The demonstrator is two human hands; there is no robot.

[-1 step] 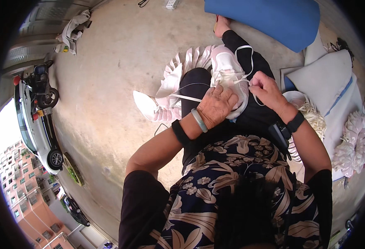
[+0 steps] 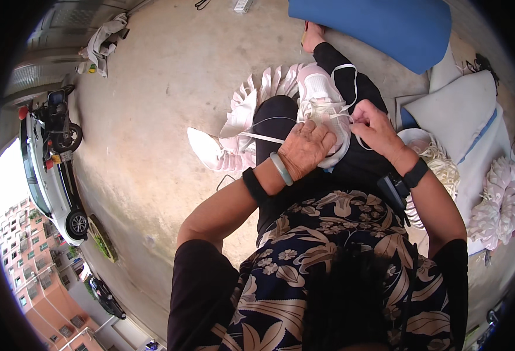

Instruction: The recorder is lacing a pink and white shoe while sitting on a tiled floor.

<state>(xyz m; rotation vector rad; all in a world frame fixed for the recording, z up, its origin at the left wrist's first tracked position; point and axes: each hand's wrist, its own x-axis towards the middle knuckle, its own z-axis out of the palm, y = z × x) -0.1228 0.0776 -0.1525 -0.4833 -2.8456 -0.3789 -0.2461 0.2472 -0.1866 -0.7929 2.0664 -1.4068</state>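
**Head view: both hands busy on a white shoe upper in the lap**

Head view, looking straight down, and here is a seated person in a floral top with a white shoe upper (image 2: 319,96) resting on the knee, just ahead of the body. The left hand (image 2: 305,149) lies curled over the near end of the upper, fingers closed down on it and pinning it to the dark trouser leg. The right hand (image 2: 373,126) sits just to the right, fingertips pinched shut on a white lace (image 2: 346,75) that loops out over the far side of the shoe. A second strand of white cord (image 2: 260,138) runs off to the left from under the left hand.

How far along? As a judgement: the lacing looks partly done, with cord already across the middle of the upper, yet a loose loop hangs free and the ends are not tied off, so this piece reads as unfinished.

On the concrete floor (image 2: 164,99), left of the knee, a fan of pale pink uppers (image 2: 243,108) lies stacked. On the right, more white pieces (image 2: 500,202) sit heaped beside a grey cushion (image 2: 459,108). A blue mat (image 2: 380,23) lies at the far edge.
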